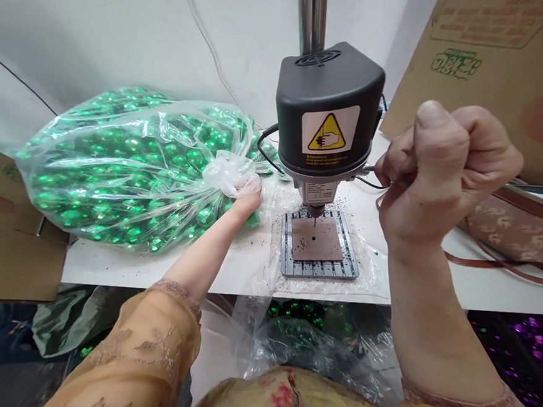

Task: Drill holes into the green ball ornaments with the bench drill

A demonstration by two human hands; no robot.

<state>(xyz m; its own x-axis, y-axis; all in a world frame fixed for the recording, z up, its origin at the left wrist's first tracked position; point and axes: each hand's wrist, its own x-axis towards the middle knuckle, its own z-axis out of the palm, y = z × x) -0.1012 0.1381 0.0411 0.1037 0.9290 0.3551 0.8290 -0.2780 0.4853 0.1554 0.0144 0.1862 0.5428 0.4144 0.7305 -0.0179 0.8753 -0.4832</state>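
Left hand [248, 195] at gathered mouth of crinkly clear plastic bag [116, 168] of shiny faceted green beads [135, 150]; fingers hidden, grip unclear. Right hand [435, 165] clenched on metal lever [365, 170] of rounded black drill press [329, 102], above flat brown board [325, 239].

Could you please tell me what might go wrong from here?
The left hand is at the gathered mouth of the plastic bag; loose plastic could snag if it reached the drill bit. No hand or visible clamp holds the brown board, so it might shift if the bit caught. Dark crumbs on it could scatter.
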